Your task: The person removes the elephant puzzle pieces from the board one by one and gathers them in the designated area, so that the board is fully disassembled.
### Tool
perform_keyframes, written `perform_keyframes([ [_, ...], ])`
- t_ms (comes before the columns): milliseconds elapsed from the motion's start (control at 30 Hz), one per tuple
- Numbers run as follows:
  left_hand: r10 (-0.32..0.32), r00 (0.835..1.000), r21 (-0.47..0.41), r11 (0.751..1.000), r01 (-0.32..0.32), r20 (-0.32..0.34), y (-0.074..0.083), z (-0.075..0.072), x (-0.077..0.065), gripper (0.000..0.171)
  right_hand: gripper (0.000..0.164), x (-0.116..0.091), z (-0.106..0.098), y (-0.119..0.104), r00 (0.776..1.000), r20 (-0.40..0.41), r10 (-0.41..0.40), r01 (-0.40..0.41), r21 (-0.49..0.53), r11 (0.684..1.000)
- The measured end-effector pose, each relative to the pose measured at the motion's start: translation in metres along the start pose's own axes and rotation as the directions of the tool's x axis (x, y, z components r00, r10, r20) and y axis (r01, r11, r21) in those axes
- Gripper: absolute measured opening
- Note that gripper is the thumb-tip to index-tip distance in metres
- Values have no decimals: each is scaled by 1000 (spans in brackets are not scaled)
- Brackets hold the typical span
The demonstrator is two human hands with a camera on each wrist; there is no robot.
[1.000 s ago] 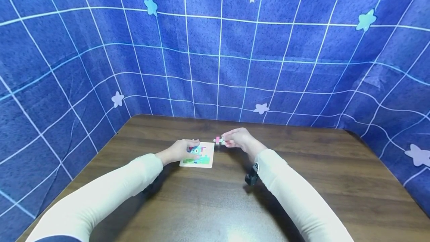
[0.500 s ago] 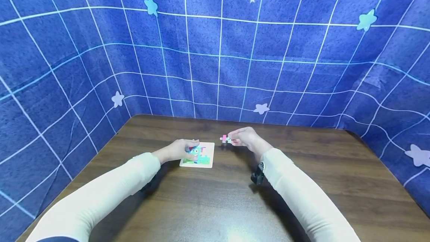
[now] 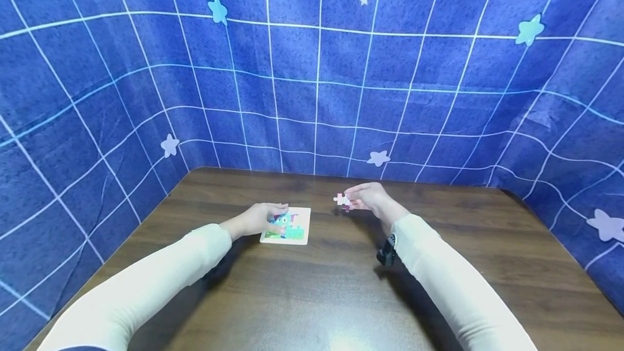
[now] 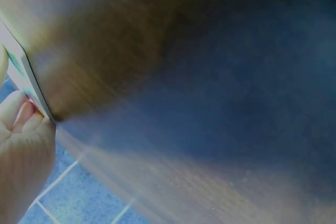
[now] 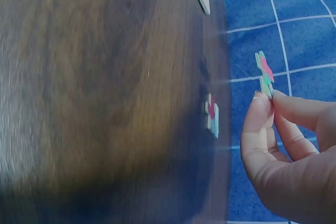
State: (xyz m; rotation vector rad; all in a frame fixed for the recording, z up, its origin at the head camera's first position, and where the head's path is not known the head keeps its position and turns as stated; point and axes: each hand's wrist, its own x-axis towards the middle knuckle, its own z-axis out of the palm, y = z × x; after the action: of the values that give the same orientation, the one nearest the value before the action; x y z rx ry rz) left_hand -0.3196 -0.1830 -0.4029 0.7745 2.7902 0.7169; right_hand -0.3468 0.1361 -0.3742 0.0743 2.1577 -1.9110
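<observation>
In the head view my left hand (image 3: 255, 218) holds a small square puzzle board (image 3: 300, 227) at its left side, thumb over the picture and fingers at the far edge. Part of the colourful picture is hidden under that hand. The left wrist view catches only the board's edge (image 4: 38, 90) beside the thumb. To the right, my right hand (image 3: 372, 198) pinches a pink and green jigsaw piece (image 5: 266, 72) between thumb and fingertips, raised over the table. Below it a second jigsaw piece (image 5: 212, 116), white and dark red, lies on the wood.
A brown wooden table (image 3: 292, 297) spreads under both arms. Behind it and along the sides hangs a blue curtain (image 3: 292, 96) with a white grid and stars. A small black device (image 3: 387, 251) sits at the right wrist.
My right hand has moved right, away from the board, with the pinched jigsaw piece. It now hovers over the second piece. The left hand and board stay nearly in place.
</observation>
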Motion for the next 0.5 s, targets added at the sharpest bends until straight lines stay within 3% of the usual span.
perform_keyframes([
  [500, 9, 1000, 46, 999, -11, 28, -3, -2, 1, 70, 34, 1, -28, 9, 997, -81, 9, -13, -49, 999],
])
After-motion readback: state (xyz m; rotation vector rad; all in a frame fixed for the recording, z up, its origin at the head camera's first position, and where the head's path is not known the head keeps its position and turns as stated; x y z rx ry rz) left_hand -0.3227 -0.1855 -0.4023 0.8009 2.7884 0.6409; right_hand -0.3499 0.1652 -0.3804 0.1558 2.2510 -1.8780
